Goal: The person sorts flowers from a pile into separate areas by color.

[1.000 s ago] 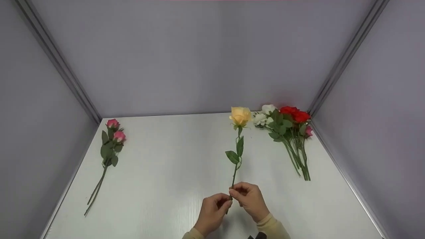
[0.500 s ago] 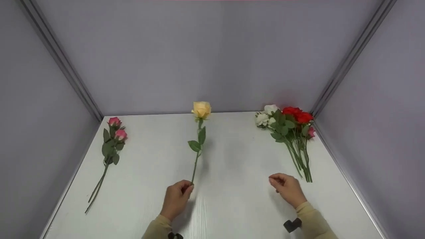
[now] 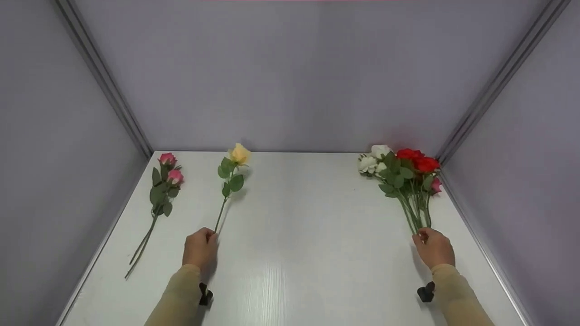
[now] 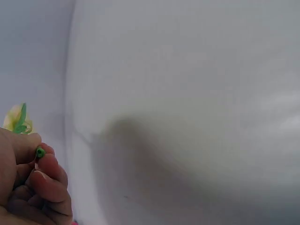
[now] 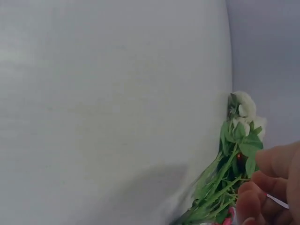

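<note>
Between thumb and fingertips, my left hand (image 3: 199, 248) pinches the lower stem of a yellow rose (image 3: 239, 154) at centre left. In the left wrist view the cut stem end (image 4: 40, 152) pokes out between the fingers. Over at the right, my right hand (image 3: 434, 248) is at the lower stems of a bunch with red roses (image 3: 418, 160), white flowers (image 3: 374, 159) and a pink flower (image 3: 436, 185). Its fingers (image 5: 251, 199) are loosely bent in the right wrist view, with the stems (image 5: 211, 192) beyond them; no grip on a stem shows.
Two pink roses (image 3: 171, 169) with crossed stems lie at the left of the white table (image 3: 294, 217). Grey panels (image 3: 290, 81) stand at the back and both sides.
My left hand has carried the yellow rose leftward and lower. My right hand has let go of its stem and moved right to the bunch's stems.
</note>
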Available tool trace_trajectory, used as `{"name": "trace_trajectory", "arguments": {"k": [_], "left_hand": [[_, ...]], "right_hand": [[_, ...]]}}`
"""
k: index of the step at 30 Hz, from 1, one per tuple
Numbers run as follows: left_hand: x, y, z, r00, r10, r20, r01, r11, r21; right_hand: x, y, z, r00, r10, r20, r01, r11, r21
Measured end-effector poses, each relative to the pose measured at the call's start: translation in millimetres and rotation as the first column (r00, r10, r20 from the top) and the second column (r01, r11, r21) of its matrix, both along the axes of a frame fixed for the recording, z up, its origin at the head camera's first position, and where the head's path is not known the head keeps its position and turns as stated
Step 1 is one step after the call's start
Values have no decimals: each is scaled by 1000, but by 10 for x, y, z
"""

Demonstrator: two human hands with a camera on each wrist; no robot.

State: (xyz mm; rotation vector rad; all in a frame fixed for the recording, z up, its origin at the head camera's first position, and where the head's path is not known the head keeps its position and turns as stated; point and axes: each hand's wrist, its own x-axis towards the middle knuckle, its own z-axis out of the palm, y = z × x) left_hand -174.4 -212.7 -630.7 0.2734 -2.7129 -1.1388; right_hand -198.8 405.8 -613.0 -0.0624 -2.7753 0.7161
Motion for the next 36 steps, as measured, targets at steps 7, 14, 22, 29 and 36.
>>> {"name": "trace_trajectory", "arguments": {"k": [7, 14, 22, 29, 36], "left_hand": [[-143, -137, -156, 996, 78, 34, -77, 996, -55], [-138, -201, -155, 993, 70, 91, -62, 994, -87], [-261, -106, -151, 987, 60, 150, -47, 995, -88], [-326, -59, -154, 981, 62, 185, -47, 995, -87], [-242, -111, -129, 975, 75, 210, -61, 996, -71]], "right_hand": [[-107, 41, -122, 994, -42, 98, 41, 999, 9], [-142, 3, -159, 985, -48, 165, 58, 997, -56], [-32, 47, -119, 984, -58, 171, 77, 991, -107], [-29, 115, -89, 991, -49, 126, 58, 996, -71], [-72, 44, -60, 994, -15, 111, 20, 999, -44]]}}
